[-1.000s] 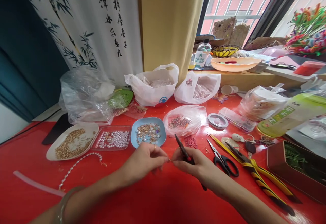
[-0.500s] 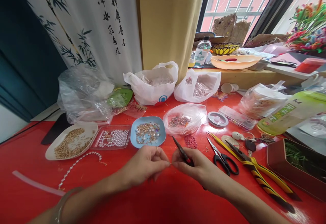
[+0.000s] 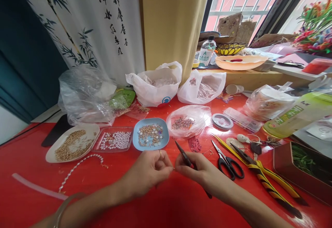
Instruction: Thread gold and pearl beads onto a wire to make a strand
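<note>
My left hand (image 3: 149, 171) and my right hand (image 3: 197, 170) meet fingertip to fingertip low over the red table (image 3: 160, 207). Both are closed in a pinch on a tiny piece between them, too small to name. Small dark pliers (image 3: 183, 155) are also held in my right hand, their tip pointing up and left and their handle end sticking out below the hand. A ring sits on a finger of my left hand. Just beyond my hands stands a blue dish of mixed beads (image 3: 150, 137).
A white dish of gold beads (image 3: 71, 145), a clear tray of pearls (image 3: 114, 140) and a pearl strand (image 3: 77, 169) lie at left. Black scissors (image 3: 226, 160) and yellow-handled pliers (image 3: 261, 178) lie at right. Plastic bags (image 3: 155, 86) stand behind; a metal tin (image 3: 301, 165) sits far right.
My hands have stayed pinched together and drifted slightly lower and nearer to me. The pliers' tip has tilted a little more to the left.
</note>
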`<state>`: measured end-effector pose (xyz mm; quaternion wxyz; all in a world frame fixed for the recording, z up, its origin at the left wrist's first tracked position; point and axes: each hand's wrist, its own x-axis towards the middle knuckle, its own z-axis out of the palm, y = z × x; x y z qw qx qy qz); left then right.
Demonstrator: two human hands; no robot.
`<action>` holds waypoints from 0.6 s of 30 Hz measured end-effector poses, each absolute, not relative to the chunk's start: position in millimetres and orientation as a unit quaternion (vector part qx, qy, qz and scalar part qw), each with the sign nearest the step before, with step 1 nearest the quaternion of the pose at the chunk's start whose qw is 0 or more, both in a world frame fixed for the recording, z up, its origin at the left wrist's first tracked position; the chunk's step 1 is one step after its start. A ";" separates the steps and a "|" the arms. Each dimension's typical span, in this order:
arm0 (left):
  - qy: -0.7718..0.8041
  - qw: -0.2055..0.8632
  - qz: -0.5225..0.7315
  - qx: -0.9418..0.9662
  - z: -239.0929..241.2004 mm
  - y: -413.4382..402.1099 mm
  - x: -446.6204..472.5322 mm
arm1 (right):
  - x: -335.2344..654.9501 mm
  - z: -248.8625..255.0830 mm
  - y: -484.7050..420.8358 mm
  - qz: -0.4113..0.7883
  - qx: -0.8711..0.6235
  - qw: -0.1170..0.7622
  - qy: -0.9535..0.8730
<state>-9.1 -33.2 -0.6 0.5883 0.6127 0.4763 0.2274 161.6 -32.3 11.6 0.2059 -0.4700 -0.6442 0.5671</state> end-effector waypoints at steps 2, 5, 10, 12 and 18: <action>0.478 0.583 0.227 0.617 -1.5 -33.5 -9.0 | 161.9 11.0 -32.0 0.572 -0.465 0.205 -0.644; 0.478 0.587 0.230 0.612 -1.5 -32.9 -9.4 | 162.4 9.5 -31.6 0.571 -0.449 0.214 -0.653; 0.473 0.607 0.233 0.594 -0.1 -29.7 -9.5 | 161.5 9.4 -33.0 0.530 -0.437 0.233 -0.688; 0.474 0.615 0.233 0.586 -0.5 -28.3 -8.8 | 160.4 10.3 -34.4 0.500 -0.445 0.235 -0.705; 0.464 0.636 0.237 0.569 -4.5 -25.4 -7.6 | 159.3 5.9 -36.2 0.394 -0.459 0.218 -0.766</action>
